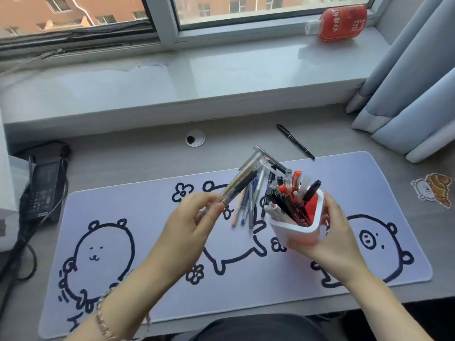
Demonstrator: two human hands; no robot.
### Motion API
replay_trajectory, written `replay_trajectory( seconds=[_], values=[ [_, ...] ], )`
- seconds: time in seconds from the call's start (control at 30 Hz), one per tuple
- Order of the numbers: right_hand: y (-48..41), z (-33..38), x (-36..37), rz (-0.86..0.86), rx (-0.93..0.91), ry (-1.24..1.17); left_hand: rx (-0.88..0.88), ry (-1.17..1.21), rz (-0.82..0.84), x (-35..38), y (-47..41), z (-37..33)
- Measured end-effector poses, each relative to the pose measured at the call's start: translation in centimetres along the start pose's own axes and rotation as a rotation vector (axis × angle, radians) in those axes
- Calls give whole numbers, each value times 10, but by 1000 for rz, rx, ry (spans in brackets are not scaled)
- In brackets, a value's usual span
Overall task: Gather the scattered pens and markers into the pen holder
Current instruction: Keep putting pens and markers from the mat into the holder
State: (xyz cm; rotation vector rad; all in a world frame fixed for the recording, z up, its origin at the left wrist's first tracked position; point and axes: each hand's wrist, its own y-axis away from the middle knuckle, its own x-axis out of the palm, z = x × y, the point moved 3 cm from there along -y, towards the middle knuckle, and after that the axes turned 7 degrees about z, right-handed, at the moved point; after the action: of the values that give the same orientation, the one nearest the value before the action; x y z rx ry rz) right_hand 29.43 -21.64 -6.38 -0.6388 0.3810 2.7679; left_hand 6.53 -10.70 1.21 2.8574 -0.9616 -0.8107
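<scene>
My right hand (327,232) holds the white pen holder (299,232) tilted above the desk mat, with several black and red markers (293,200) standing in it. My left hand (194,217) pinches a small bundle of pens (242,182), one dark and one clear, their tips pointing up and right toward the holder. Several loose pens (248,205) lie on the mat (147,212) between my hands. A single black pen (295,141) rests on the bare desk farther back, to the right.
A power adapter with cables (44,188) sits at the left desk edge. A round cable hole (195,138) is behind the mat. A red bottle (339,23) lies on the windowsill. Curtains (413,89) hang at the right, and a sticker (433,190) is on the desk.
</scene>
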Motion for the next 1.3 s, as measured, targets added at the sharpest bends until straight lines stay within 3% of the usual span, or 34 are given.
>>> replay_trajectory(
  seconds=[0.17, 0.27, 0.37, 0.53, 0.8, 1.0, 1.1, 1.17, 1.3],
  values=[
    [-6, 23, 27, 112, -55, 38, -42, -227, 117, -31, 0, -27],
    [-8, 32, 36, 173, -85, 49, -16, -422, 103, -30, -5, -44],
    [-8, 39, 41, 195, -115, 47, 28, -485, 74, -27, -13, -61],
    [-7, 42, 41, 176, -110, 44, -63, -547, 198, -39, -12, -60],
    [-9, 51, 43, 147, -141, 39, 125, -683, 78, 10, -10, -46],
    [-7, 47, 34, 132, -110, 35, -54, -223, 41, -42, 1, -32],
    [-7, 44, 34, 146, -102, 45, -91, 175, 30, -57, 3, -22],
    [-7, 43, 36, 149, -101, 43, -68, 417, 50, -49, 3, -18],
    [-10, 44, 38, 142, -115, 65, 100, 600, 27, -20, 3, -21]
  ],
)
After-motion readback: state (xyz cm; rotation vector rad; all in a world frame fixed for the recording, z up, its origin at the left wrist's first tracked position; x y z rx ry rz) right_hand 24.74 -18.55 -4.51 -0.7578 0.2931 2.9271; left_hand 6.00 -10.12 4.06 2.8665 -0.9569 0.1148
